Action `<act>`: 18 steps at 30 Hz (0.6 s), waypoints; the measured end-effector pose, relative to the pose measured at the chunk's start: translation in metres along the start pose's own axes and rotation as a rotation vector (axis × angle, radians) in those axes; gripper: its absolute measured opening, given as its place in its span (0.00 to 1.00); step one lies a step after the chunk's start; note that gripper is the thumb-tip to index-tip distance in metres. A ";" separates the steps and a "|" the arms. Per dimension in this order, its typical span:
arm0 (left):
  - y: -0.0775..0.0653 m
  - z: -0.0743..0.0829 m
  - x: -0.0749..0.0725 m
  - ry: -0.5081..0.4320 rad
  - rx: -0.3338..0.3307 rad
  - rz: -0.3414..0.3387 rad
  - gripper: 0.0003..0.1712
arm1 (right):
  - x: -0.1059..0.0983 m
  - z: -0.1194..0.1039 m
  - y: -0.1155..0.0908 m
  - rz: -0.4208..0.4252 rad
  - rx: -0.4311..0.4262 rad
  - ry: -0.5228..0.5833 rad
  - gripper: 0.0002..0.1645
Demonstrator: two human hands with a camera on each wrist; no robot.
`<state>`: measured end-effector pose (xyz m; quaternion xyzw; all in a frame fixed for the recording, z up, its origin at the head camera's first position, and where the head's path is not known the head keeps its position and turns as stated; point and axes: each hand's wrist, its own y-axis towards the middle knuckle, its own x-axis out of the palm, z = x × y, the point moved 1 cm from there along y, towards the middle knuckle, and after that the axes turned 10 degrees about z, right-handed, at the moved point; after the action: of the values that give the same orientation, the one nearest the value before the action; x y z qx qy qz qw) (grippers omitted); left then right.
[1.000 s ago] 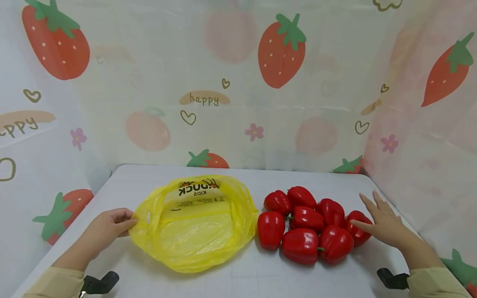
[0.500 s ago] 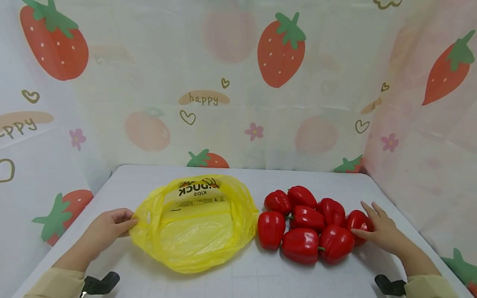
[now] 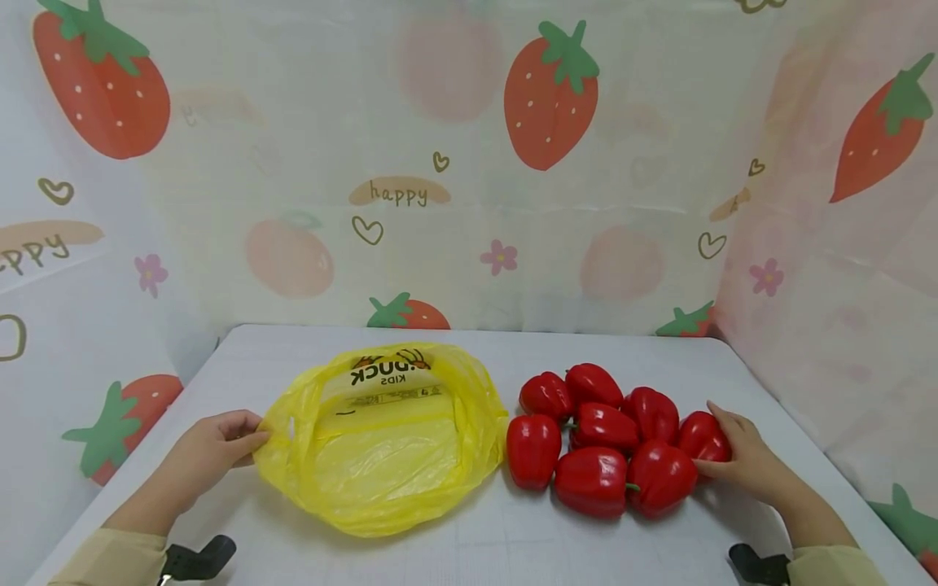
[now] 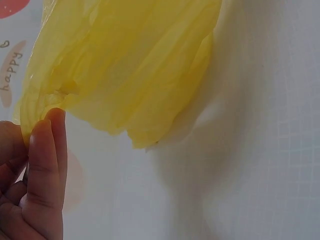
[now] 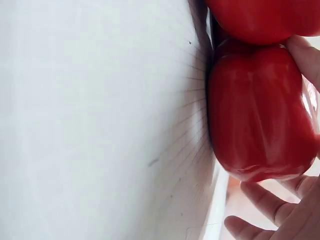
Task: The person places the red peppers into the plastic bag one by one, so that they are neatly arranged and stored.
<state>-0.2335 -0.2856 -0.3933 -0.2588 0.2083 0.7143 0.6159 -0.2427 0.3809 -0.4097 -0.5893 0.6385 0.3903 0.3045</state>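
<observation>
Head view, left hand (image 3: 212, 449) pinching bag (image 3: 384, 456)

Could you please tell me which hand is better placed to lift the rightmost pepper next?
Probably the right hand: it is around the rightmost pepper, thumb on one side, fingers on the other. The left hand pinches the left edge of the bag, which lies between it and the other peppers.

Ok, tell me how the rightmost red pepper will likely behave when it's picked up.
The rightmost red pepper may be slippery, since its skin looks smooth and glossy. It probably holds its shape, being plump with no visible sag. Its rounded sides suggest it might roll if nudged, though the neighbouring pepper could block one direction.
</observation>
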 end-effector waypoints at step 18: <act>0.002 0.000 0.003 0.015 -0.014 -0.004 0.24 | -0.003 0.009 -0.001 -0.005 0.066 0.059 0.69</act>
<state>-0.2356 -0.2837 -0.3954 -0.2688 0.2072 0.7128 0.6138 -0.2425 0.3903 -0.4123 -0.5918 0.6583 0.3508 0.3056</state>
